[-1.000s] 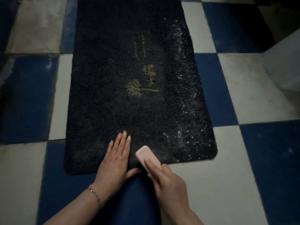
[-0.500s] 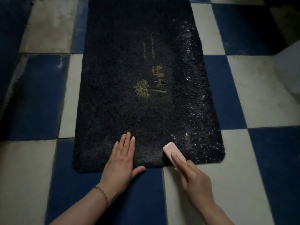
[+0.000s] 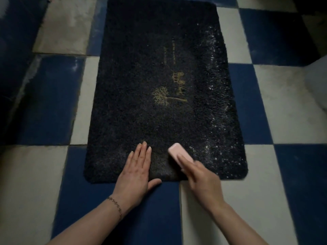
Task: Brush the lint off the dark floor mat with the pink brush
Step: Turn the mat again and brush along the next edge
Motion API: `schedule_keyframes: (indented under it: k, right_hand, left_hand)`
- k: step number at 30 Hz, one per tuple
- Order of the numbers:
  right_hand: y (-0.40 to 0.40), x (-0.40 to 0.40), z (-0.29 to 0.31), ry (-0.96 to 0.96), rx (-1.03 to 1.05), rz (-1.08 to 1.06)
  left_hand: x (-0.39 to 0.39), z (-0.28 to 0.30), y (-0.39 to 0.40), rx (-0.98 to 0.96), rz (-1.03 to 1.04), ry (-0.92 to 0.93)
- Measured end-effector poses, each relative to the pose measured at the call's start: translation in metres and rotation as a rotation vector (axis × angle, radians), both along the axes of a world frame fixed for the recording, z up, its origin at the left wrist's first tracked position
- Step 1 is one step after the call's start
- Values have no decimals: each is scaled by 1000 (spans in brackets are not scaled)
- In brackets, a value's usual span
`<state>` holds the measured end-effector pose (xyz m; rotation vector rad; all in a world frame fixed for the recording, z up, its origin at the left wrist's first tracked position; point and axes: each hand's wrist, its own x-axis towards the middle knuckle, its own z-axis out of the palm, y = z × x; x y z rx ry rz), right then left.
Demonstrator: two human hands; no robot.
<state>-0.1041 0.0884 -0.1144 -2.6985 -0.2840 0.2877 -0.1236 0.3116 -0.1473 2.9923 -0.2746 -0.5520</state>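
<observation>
While brushing: near edge of the floor mat (image 3: 141, 85), lint strokes under way by the look of it.
Mat position: flat on the blue-and-white checkered floor (image 3: 283, 106), long axis running straight away from the person, short near edge just ahead of both wrists.
Lint: pale specks thick along the mat's right strip (image 3: 219, 110) and near-right corner; left and middle look much darker and cleaner.
Key relation: speckled strip lies to the right of and beyond the pink brush (image 3: 178, 152); right hand clearly nearer to it than left.
Brush: on the pile near the mat's near edge, long axis slanting up-left to down-right, far end free, near end under the fingers.
Right hand (image 3: 201, 177): gripping the brush from above, fingers laid along its back, motion-blurred; forearm entering from the lower right.
Left hand (image 3: 136, 172): flat, fingers straight and together, pressing the near edge just left of the brush, thumb spread onto the blue tile; bracelet (image 3: 115, 205) at the wrist.
Likely next: strokes carried rightward into the specks, left hand pinning the mat against creep.
</observation>
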Motion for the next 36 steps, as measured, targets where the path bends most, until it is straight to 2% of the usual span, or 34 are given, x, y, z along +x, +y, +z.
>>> schedule_keyframes:
  k: [3, 8, 13, 17, 20, 25, 29, 33, 36]
  right_hand:
    - [-28, -14, -1, 43, 33, -156]
    - [-10, -22, 1, 59, 87, -295]
    - [26, -19, 9, 38, 177, -230]
    - [65, 1, 4, 160, 257, -163]
    - [45, 14, 0, 142, 154, -148]
    - [-30, 1, 4, 168, 149, -359]
    - [-27, 0, 7, 185, 164, -422]
    - [15, -9, 12, 128, 188, -329]
    - [58, -5, 7, 171, 201, -213]
  left_hand:
    - [0, 2, -1, -2, 12, 1]
    - [1, 2, -5, -15, 9, -41]
    - [11, 3, -10, -39, -24, -78]
    - [18, 1, -9, -41, -53, -64]
    - [17, -2, -9, -14, -46, -34]
    - [16, 0, -11, 7, -21, -31]
    - [14, 0, -11, -4, -14, -35]
    - [16, 1, -11, -20, -1, 4]
    - [16, 4, -10, -31, -32, 2]
